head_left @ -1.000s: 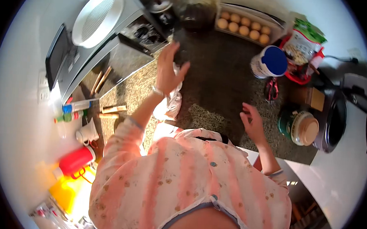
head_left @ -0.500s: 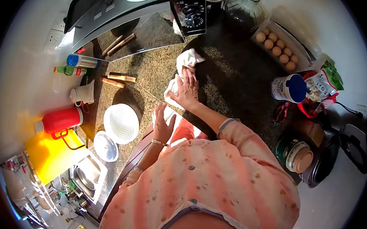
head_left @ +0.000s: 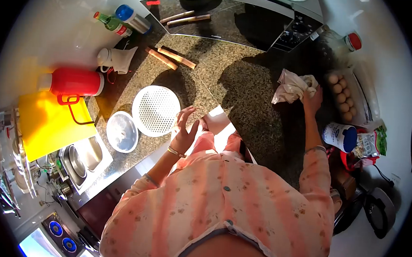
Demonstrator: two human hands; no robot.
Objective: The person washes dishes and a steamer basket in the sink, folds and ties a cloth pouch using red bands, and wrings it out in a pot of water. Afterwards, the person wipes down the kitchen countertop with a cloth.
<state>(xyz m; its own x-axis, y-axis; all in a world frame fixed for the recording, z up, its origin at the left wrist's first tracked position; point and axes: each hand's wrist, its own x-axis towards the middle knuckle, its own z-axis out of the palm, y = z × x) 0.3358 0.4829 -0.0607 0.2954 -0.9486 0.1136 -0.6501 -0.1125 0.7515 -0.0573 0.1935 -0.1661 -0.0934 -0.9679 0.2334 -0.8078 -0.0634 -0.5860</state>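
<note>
My right hand [head_left: 313, 99] grips the right end of a crumpled whitish cloth [head_left: 289, 87] on the dark speckled counter [head_left: 250, 91], close to the egg carton. Its fingers are partly hidden in the folds. My left hand [head_left: 183, 132], with a bracelet at the wrist, is raised at the counter's front edge with its fingers apart and nothing in it. Just left of that hand lie a white perforated basket [head_left: 156, 111] and a clear round lid [head_left: 122, 131].
A microwave [head_left: 221, 20] stands at the back, with two wooden sticks [head_left: 170, 57] before it. Eggs [head_left: 343, 96], a blue-lidded tub [head_left: 339, 137] and a big jar [head_left: 333, 47] line the right. Bottles, a white jug [head_left: 118, 60] and a red thermos [head_left: 77, 81] stand left.
The view has turned, bringing the basket and sink side in. My right hand came onto the cloth and has moved it rightward towards the eggs. My left hand left the cloth's area and stays open.
</note>
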